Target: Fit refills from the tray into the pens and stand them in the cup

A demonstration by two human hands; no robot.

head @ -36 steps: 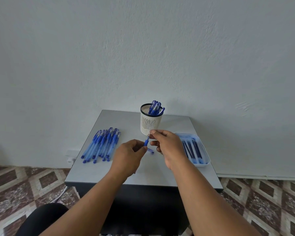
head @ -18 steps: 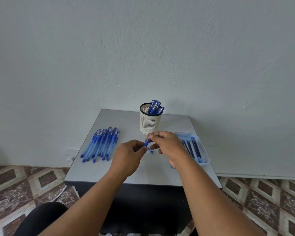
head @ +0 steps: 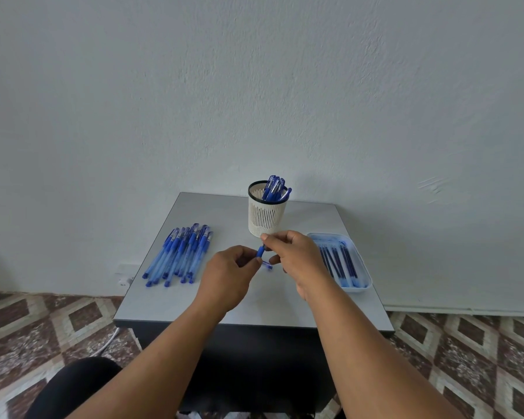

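Head view. A grey table (head: 194,213) stands against a pale wall (head: 254,86), with patterned floor tiles (head: 28,322) to either side.

Both hands meet over the middle of the table, just in front of the cup (head: 266,213). The left hand (head: 227,275) is curled, its fingertips closed on the lower end of a blue pen (head: 260,251). The right hand (head: 297,257) pinches the upper end of the same pen between thumb and forefinger, its remaining fingers loosely bent. The pen is held clear of the tabletop and tilted, upper end toward the cup. A small blue piece (head: 267,265) shows just below the pen, between the two hands (whether it lies on the table or is held cannot be told).

The cup is white and slotted with a dark rim. It stands upright near the far edge of the table, and several blue pens (head: 275,189) lean inside it toward its right side.

A row of blue pens (head: 180,255) lies flat on the left part of the table, well apart from the hands.

The tray (head: 364,275) sits on the right part of the table, just beside the right hand. Dark refills (head: 338,261) lie side by side in it.
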